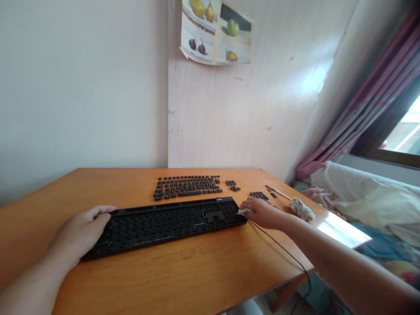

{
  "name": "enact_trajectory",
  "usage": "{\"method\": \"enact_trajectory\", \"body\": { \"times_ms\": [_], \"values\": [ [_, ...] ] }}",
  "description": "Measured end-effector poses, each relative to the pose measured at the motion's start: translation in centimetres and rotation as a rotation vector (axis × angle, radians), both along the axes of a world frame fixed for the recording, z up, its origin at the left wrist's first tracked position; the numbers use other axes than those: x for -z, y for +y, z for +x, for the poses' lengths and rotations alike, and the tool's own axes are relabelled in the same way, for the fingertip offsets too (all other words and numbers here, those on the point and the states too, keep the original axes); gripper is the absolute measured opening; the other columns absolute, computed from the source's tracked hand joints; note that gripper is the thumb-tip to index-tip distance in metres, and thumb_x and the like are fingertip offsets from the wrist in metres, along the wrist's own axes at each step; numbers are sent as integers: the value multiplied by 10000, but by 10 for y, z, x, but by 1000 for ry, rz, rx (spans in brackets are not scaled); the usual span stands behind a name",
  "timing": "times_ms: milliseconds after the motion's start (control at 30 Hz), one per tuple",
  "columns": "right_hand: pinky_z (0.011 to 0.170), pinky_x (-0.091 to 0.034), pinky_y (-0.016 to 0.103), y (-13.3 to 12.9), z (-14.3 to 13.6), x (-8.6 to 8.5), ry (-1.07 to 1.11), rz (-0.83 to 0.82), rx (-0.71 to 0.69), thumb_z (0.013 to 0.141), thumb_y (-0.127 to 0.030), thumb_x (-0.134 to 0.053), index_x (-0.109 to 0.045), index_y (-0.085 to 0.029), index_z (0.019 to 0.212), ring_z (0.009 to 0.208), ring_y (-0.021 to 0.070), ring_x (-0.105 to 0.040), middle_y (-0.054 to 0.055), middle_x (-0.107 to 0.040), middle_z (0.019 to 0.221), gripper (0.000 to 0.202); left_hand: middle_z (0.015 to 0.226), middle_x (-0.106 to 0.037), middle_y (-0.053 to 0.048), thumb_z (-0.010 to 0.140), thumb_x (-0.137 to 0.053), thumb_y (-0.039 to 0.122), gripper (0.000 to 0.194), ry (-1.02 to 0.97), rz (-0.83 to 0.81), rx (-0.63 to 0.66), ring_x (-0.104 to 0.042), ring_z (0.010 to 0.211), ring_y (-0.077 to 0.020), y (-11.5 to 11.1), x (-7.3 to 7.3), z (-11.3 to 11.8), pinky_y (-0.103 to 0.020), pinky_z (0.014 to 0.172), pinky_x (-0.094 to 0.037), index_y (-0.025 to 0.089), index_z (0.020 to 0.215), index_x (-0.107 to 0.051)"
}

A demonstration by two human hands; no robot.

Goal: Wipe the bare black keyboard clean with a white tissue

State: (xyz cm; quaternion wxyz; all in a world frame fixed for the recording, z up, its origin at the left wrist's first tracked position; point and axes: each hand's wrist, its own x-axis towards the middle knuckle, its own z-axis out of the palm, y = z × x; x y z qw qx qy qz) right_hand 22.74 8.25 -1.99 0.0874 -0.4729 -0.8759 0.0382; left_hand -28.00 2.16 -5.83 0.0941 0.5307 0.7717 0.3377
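Observation:
A black keyboard base point(157, 227) with its keycaps off lies slanted across the wooden table. My left hand point(85, 227) grips its left end, thumb on the top edge and the other fingers mostly hidden. At the right end, my right hand point(260, 212) pinches a small white tissue or cloth point(244, 211) against the keyboard's edge. Behind the base, loose black keycaps point(188, 186) are laid out in keyboard order, with smaller groups point(231, 183) to their right. More keycaps point(259, 195) sit just beyond my right hand, partly hidden by it.
A black cable point(282, 247) runs from the keyboard over the table's front edge. A thin white stick-like tool point(278, 191) and a crumpled cloth point(302, 209) lie at the right. Past the table stands a bed with bedding point(354, 188); a wall rises behind.

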Motion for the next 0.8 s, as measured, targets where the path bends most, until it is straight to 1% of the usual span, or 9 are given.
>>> {"method": "enact_trajectory", "body": {
  "times_ms": [100, 200, 400, 533, 667, 800],
  "values": [
    [724, -429, 276, -10, 0, 1, 18, -7, 24, 833, -179, -538, -713, -178, 909, 786, 190, -606, 77, -680, 867, 191, 1036, -739, -46, 817, -457, 377, 370, 15, 20, 10, -664, 965, -258, 2, 4, -3, -346, 831, -482, 225, 1061, -690],
    [739, -430, 275, -17, -1, 4, 34, -9, 45, 820, -162, -537, -715, -175, 935, 796, 190, -607, 83, -680, 893, 212, 1052, -738, -43, 821, -464, 371, 374, 12, 19, 17, -662, 975, -254, 3, 6, -5, -336, 827, -482, 226, 1087, -684],
    [770, -427, 280, -29, -9, 8, 68, -14, 38, 815, -141, -509, -708, -173, 948, 837, 197, -611, 82, -675, 901, 242, 1098, -720, -52, 846, -441, 345, 367, 7, -2, 16, -651, 1004, -241, -1, 3, 0, -327, 875, -467, 208, 1092, -676],
    [767, -428, 269, -30, -26, 4, 141, -34, -2, 823, -166, -528, -694, -179, 941, 850, 187, -611, 62, -682, 897, 205, 1122, -713, -54, 860, -443, 359, 374, -8, -5, 18, -645, 1026, -238, -1, 3, -1, -329, 882, -462, 215, 1125, -664],
    [797, -434, 270, -20, -51, 3, 212, -2, -28, 836, -177, -536, -682, -177, 977, 887, 186, -609, 63, -691, 936, 202, 1114, -720, -54, 840, -475, 354, 363, -14, 25, 23, -647, 1023, -241, 1, 6, -2, -321, 875, -461, 213, 1108, -676],
    [806, -442, 280, -11, -72, 6, 183, 44, -34, 852, -160, -514, -689, -164, 981, 901, 194, -603, 94, -674, 963, 217, 1109, -721, -51, 847, -467, 337, 358, -23, 9, 21, -650, 1012, -228, 0, 6, -2, -306, 849, -458, 205, 1111, -671]
  ]
}}
